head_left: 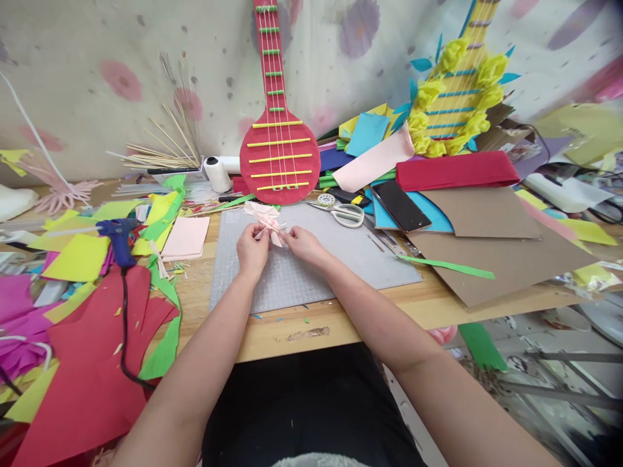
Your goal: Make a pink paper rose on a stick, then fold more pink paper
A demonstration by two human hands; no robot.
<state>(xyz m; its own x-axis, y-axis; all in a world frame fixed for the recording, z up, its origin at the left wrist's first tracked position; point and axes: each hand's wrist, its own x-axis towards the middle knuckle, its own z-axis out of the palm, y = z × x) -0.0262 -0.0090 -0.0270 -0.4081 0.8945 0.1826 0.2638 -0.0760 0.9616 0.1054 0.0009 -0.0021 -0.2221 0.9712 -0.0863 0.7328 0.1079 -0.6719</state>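
Between my hands, over the grey cutting mat, is a pale pink crumpled paper piece, gathered and pleated like a flower. My left hand pinches its left side. On the right, the fingertips of my right hand are closed on its lower edge. A thin whitish strip or stick seems to show at the gathered part, too small to make out. Just left of the mat lies a stack of pale pink paper squares. Scissors with white handles rest on the mat to the right.
A red paper lute leans on the wall behind the mat; a yellow one with paper flowers stands right. A blue glue gun lies left among paper scraps. A phone and brown cardboard lie right.
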